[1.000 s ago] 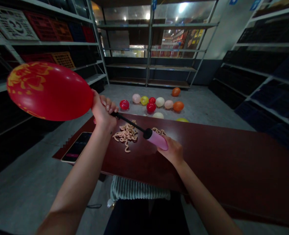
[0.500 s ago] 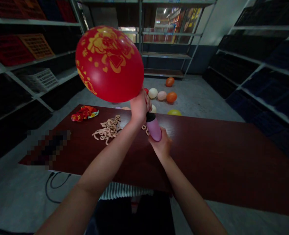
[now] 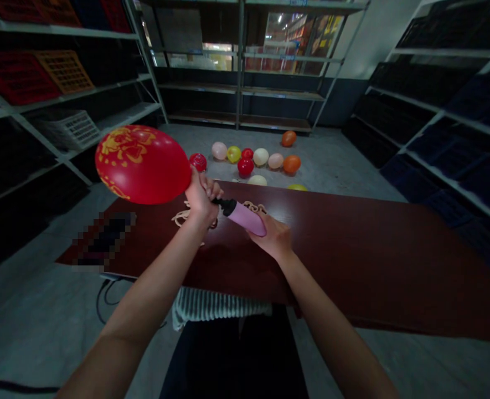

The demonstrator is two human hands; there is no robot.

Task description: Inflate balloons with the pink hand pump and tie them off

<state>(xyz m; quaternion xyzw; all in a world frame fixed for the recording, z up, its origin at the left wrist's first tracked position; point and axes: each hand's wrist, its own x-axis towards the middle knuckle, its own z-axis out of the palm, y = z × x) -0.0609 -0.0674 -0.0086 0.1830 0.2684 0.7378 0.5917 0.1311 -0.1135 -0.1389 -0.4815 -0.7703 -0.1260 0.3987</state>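
Observation:
A red balloon (image 3: 143,165) with yellow printed figures, blown up large, points out to the left over the table. My left hand (image 3: 202,197) is closed around its neck, where the balloon meets the black nozzle end of a pink hand pump (image 3: 245,216); the fingers hide the joint itself. Wrapped round the pump's pink body is my right hand (image 3: 274,237). Under and behind my left hand lie beige curly strands (image 3: 181,217), partly hidden. More beige curled pieces (image 3: 255,207) show just beyond the pump.
The dark brown table (image 3: 352,260) spans the view. A pixelated dark object (image 3: 107,238) lies on its left end. Several balloons, among them an orange balloon (image 3: 292,164) and a white balloon (image 3: 261,157), rest on the floor beyond. Shelves with crates (image 3: 64,71) flank the room.
The red balloon and my left hand have moved down and left. The pump has swung from steep to nearly level. The balloon now covers the red packet at the table's far left.

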